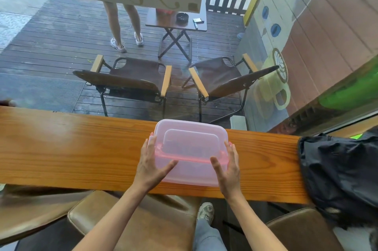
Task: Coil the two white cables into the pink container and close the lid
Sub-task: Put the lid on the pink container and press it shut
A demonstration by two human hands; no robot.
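Observation:
A translucent pink container (192, 171) stands on the wooden counter (71, 148) in front of me. Its pink lid (190, 138) rests on top, tilted, with the near edge lifted off the rim. My left hand (151, 162) grips the left side of lid and container, thumb across the front. My right hand (230, 164) holds the right side the same way. No white cable shows outside the container; the cloudy plastic hides whatever lies inside.
A black bag (339, 171) lies on the counter's right end. Brown stool seats (131, 220) sit below the near edge. Beyond the window are two folding chairs (131, 81), a small table (176, 21) and a person's legs (124, 25).

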